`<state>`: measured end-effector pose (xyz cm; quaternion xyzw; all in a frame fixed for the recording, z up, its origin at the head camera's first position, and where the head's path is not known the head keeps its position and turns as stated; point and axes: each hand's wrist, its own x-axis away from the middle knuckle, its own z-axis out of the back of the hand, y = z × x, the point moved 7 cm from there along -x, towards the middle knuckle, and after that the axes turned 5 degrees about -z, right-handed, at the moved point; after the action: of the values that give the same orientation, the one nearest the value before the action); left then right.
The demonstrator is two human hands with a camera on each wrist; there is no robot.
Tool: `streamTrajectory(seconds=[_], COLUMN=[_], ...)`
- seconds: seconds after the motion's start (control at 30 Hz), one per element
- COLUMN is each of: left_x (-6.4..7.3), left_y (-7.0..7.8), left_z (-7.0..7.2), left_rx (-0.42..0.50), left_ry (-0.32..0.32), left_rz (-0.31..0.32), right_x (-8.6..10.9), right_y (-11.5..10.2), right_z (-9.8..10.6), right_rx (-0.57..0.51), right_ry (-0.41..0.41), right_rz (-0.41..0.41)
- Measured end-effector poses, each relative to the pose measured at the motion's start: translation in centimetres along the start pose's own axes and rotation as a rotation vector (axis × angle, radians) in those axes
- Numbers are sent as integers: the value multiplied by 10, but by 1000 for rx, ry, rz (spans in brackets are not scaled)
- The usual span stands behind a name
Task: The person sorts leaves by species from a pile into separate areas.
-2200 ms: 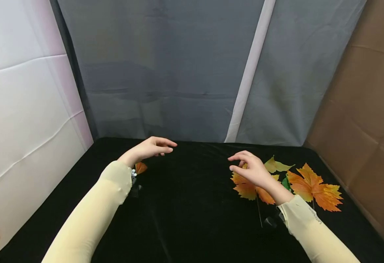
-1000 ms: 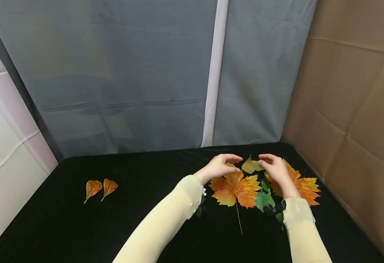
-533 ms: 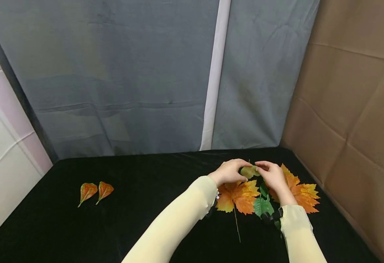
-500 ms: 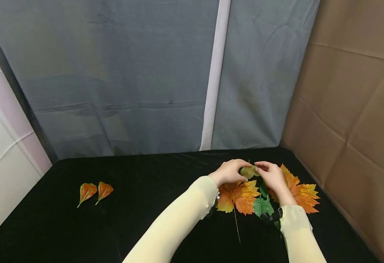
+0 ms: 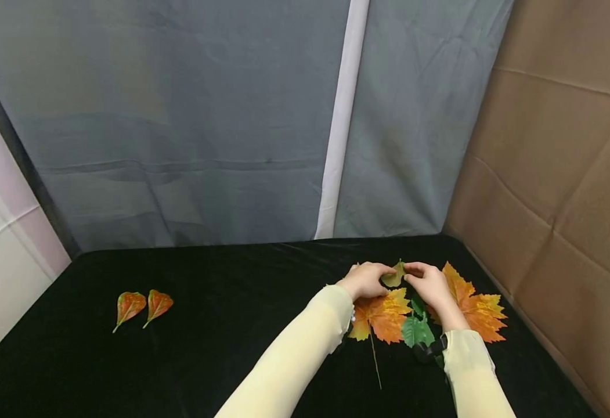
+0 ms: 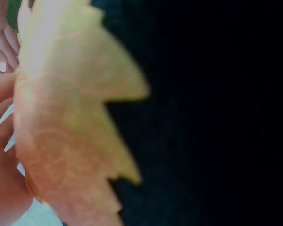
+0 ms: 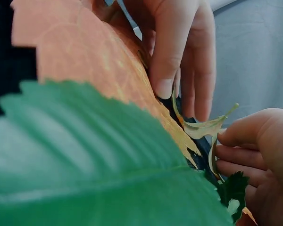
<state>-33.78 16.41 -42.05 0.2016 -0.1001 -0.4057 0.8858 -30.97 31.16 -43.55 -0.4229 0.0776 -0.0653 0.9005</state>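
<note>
Toward the back right of the black table, both hands meet at a small yellow-green leaf point(image 5: 393, 276). My left hand point(image 5: 365, 280) pinches its left side between thumb and fingers. At the other side, my right hand point(image 5: 432, 284) pinches it by the edge; the right wrist view shows this leaf point(image 7: 205, 127) bent between the two hands. Under the left hand lies an orange maple leaf point(image 5: 385, 316) with a long thin stem. A green serrated leaf point(image 5: 417, 331) lies below the right hand, partly hidden by the wrist strap.
A second orange maple leaf point(image 5: 479, 307) lies right of the right hand, partly covered by it. Two small orange leaves point(image 5: 129, 305) lie at the table's left. A grey curtain point(image 5: 221, 128) hangs behind the table point(image 5: 231, 278), a brown cloth point(image 5: 560, 174) at the right.
The left hand has come across from the left to the yellow-green leaf, and the right hand has closed on it too. The leaf now looks narrower and more bent. The head view has turned right.
</note>
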Motion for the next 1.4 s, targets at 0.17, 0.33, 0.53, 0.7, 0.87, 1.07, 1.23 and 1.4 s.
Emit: streamTrajectory(seconds=[0.17, 0.33, 0.53, 0.7, 0.87, 1.07, 1.23, 1.4], left_x=[-1, -3, -6, -6, -6, -5, -2, 0], left_y=[2, 8, 10, 9, 6, 2, 0, -8], left_z=[-1, 1, 1, 3, 5, 8, 14, 19], left_rx=[-33, -112, -211, -232, -273, -258, -179, 10], left_ry=[8, 36, 76, 92, 113, 159, 219, 271], left_rz=[20, 28, 39, 53, 60, 56, 55, 63], right_x=[2, 3, 3, 2, -1, -1, -1, -3], right_y=[-1, -2, -2, -2, -5, -8, -7, -8], right_z=[2, 5, 5, 2, 0, -3, -5, -7], right_rx=[24, 74, 81, 92, 123, 141, 169, 181], right_ry=[-6, 2, 14, 12, 14, -1, -4, 39], right_rz=[13, 31, 25, 20, 28, 37, 48, 84])
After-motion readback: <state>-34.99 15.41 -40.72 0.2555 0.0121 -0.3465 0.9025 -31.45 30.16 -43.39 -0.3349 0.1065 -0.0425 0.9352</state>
